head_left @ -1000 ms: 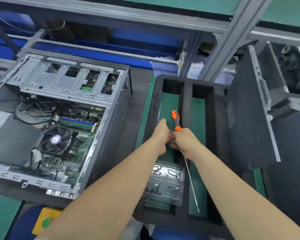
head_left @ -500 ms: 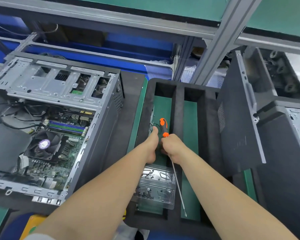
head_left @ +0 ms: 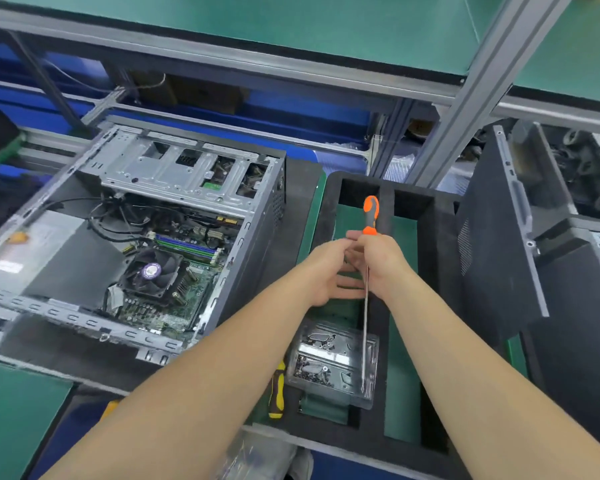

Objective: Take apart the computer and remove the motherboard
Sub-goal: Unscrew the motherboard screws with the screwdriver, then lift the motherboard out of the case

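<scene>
Right hand (head_left: pixel 383 263) grips a long screwdriver (head_left: pixel 370 216), tip toward the person; left hand (head_left: pixel 323 271) loose-fingered alongside; computer (head_left: pixel 174 178) lies leftward.

Bright, even overhead light, soft shadows, slight motion blur, wide-angle bending at edges.

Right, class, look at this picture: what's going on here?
A person holds an orange-handled screwdriver upright in the right hand over a black foam tray; the left hand reaches in beside it, grip unclear. The open computer case lies to the left, motherboard not yet removed.
</scene>
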